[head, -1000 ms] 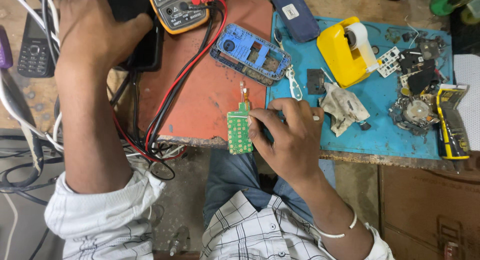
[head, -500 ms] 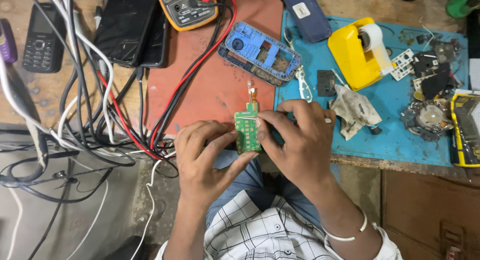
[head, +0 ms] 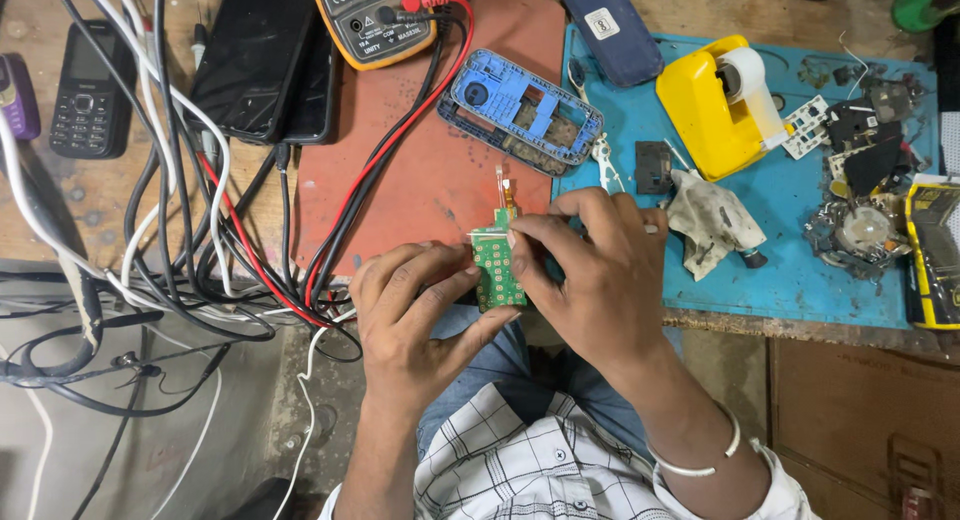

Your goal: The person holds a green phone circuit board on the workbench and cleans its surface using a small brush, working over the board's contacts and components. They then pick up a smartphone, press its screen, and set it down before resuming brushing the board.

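Note:
Both of my hands hold a small green circuit board [head: 497,265] upright over the near edge of the bench. My left hand [head: 415,315] pinches its left side and lower end. My right hand [head: 590,270] grips its right side, thumb near the top. A thin orange flex strip sticks up from the board's top. Just beyond it lies an open blue phone frame [head: 520,108] on a red mat [head: 420,195].
A yellow multimeter [head: 372,18] with red and black leads sits at the back. Black phones [head: 265,60] and a keypad phone [head: 88,88] lie left among tangled cables. The blue mat [head: 760,270] bears a yellow tape dispenser [head: 725,100], a cloth [head: 712,220] and loose parts.
My left hand came back from the far left of the bench and took hold of the board beside my right hand. The view has shifted slightly.

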Tool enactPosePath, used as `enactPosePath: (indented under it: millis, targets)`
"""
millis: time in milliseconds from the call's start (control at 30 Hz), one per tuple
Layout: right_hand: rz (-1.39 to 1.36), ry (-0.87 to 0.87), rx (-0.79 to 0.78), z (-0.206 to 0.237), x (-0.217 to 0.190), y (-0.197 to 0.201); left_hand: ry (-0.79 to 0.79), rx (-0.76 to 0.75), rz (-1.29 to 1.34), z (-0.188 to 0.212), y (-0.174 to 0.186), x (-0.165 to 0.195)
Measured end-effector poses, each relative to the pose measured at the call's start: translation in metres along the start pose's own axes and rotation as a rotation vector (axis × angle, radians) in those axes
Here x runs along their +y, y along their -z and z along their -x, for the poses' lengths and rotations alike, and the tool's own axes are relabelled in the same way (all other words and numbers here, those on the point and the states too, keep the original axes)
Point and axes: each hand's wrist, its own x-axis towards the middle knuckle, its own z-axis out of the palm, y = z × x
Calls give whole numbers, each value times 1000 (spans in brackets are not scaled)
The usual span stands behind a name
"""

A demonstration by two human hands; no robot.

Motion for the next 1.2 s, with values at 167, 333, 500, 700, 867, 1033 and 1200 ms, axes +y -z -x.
enactPosePath:
  millis: [167,333,500,700,867,1033,1200]
  targets:
    - [17,-1,-13,4,1,0,1,1,-14,1,-1,0]
    - [22,-4,12,5,3,2,-2,4,-2,1,-2,1]
    - [18,27,-2,6,3,3,-8,13,-17,1,-3,3]
    - [15,21,11,8,5,2,-11,7,-4,3,-4,6]
    - [2,12,25,8,7,1,-10,10,11,2,-4,6]
    - [-15,15,16,9,6,2,-3,9,-4,3,-2,6]
    - [11,24,41,13,6,1,-3,5,5,5,-3,8]
